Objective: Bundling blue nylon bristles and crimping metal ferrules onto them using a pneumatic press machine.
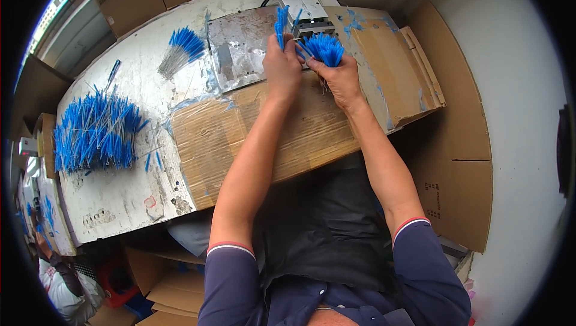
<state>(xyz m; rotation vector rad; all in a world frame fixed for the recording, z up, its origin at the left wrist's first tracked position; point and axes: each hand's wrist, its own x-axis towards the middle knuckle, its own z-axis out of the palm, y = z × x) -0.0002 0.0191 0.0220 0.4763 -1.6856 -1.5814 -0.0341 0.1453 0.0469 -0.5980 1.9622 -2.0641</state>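
Honestly, I'm maybe partway: my right hand [341,77] is clamped on a bunch of blue-tipped wires [323,47] at the far small press [306,17], left hand [282,65] pinching a few wires [281,23], big pile [96,131] waiting far left.

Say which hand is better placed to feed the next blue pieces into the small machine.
Left, probably. The left hand already holds a few blue pieces upright beside the machine; the right hand grips the full bundle.
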